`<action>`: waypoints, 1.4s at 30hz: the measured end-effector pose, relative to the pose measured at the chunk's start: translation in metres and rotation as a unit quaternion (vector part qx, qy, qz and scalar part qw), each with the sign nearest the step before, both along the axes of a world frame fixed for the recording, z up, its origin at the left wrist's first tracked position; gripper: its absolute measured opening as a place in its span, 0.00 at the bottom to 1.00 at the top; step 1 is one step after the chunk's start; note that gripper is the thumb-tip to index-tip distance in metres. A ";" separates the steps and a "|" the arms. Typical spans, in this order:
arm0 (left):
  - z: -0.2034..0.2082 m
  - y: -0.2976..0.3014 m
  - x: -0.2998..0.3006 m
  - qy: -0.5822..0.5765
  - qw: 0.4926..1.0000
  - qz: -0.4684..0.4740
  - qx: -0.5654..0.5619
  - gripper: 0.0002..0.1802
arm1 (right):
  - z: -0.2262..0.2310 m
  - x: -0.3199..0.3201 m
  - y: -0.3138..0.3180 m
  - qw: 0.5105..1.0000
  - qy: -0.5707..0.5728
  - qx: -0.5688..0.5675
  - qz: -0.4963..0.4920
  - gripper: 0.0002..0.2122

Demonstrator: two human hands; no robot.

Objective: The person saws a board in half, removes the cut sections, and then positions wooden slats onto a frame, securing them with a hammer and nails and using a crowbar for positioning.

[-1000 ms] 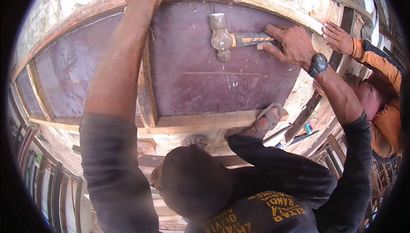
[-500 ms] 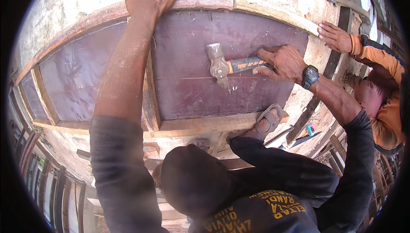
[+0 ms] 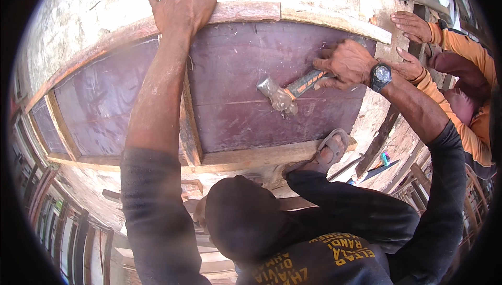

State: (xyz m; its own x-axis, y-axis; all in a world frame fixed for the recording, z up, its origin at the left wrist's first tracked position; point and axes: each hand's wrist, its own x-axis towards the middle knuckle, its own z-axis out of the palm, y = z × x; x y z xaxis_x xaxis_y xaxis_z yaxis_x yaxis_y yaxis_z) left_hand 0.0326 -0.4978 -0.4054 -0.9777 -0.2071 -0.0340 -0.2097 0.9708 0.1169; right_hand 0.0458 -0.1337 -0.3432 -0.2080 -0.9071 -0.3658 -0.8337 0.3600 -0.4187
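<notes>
My right hand [image 3: 348,63], a watch on its wrist, is closed around the black and orange handle of a hammer [image 3: 277,97]. The hammer's metal head is over a dark maroon panel [image 3: 235,60], slightly blurred; whether it touches is unclear. My left hand [image 3: 184,4] lies across the upper wooden strip [image 3: 240,11], fingers spread onto the pale surface beyond. Wooden strips frame the panel, with a crosspiece [image 3: 189,123] beneath my left forearm. My sandaled foot [image 3: 332,149] rests by the lower strip [image 3: 261,155].
At the right, another person's orange-sleeved hands [image 3: 413,26] are beside the strip's end. Loose timber pieces [image 3: 376,146] and a blue-green tool [image 3: 385,158] lie lower right. More tools and boards are at the upper right.
The hammer has tilted, its head turned lower and slightly to the right. The other person's hand has drawn off the upper strip's end, and their second hand now shows. The whole view has shifted slightly.
</notes>
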 end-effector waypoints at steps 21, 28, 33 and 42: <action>0.024 0.009 -0.008 -0.076 0.996 0.012 0.037 0.47 | 0.017 0.017 0.009 0.986 -0.075 0.131 -0.068 0.21; 0.030 0.006 -0.005 -0.087 0.994 -0.001 0.058 0.42 | 0.024 0.033 0.005 0.972 -0.066 0.083 -0.208 0.19; 0.033 0.001 -0.007 -0.081 0.996 -0.011 0.038 0.42 | 0.025 0.004 -0.004 0.973 -0.115 0.097 -0.177 0.18; 0.030 0.001 -0.012 -0.071 0.997 -0.015 0.020 0.47 | 0.015 0.046 0.015 0.968 -0.124 0.098 -0.192 0.18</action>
State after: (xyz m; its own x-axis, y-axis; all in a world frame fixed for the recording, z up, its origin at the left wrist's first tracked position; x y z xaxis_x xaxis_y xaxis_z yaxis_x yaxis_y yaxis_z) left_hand 0.0205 -0.4964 -0.3759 -0.9684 -0.1727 -0.1799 -0.1969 0.9722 0.1264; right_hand 0.0919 -0.1189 -0.3287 -0.4001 -0.6880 -0.6054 -0.5043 0.7169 -0.4814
